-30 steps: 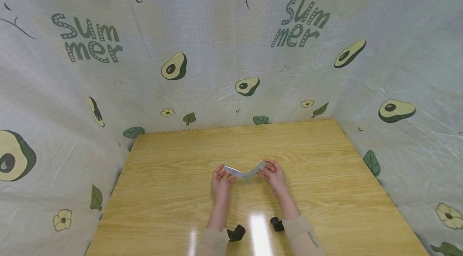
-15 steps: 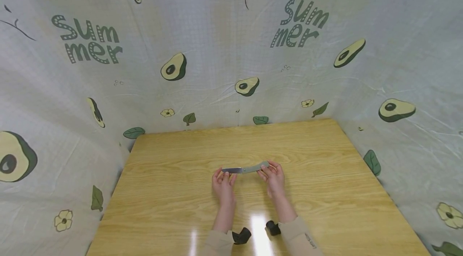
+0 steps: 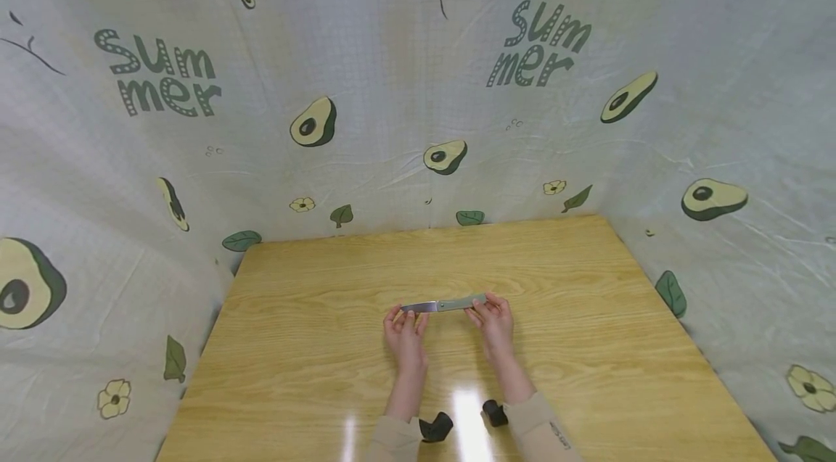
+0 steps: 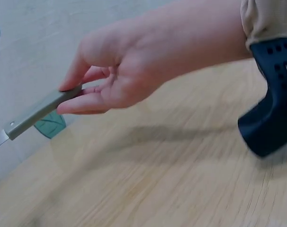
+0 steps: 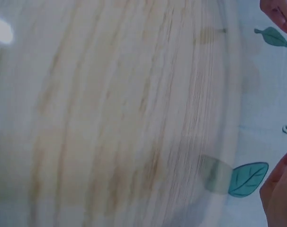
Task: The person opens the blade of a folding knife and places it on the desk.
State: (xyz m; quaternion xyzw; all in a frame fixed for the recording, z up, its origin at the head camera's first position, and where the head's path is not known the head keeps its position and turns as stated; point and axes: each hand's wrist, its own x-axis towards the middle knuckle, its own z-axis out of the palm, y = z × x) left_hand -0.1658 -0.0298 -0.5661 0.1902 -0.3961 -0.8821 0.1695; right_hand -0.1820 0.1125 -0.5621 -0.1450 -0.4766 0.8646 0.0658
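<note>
A folding knife (image 3: pixel 460 304) with a grey-green handle and a shiny blade is held up over the table, unfolded nearly straight. My left hand (image 3: pixel 405 343) pinches the blade (image 3: pixel 421 307) between thumb and fingers near its tip. At the other side, my right hand (image 3: pixel 497 328) grips the end of the handle. The left wrist view shows the handle (image 4: pixel 35 112) between the right thumb and fingers, with a small pivot where the blade begins. Only the edges of the hands show in the right wrist view; the knife is out of that frame.
A wooden table (image 3: pixel 313 346) lies below, with glare near its front. Pale cloth (image 3: pixel 379 70) printed with avocados and leaves surrounds it at the back and sides. Black wrist mounts (image 3: pixel 436 427) stick out from both sleeves.
The knife was bent in a shallow V at its pivot one second ago. Blade and handle have since swung nearly into line; the hands keep their places, with slight shifts.
</note>
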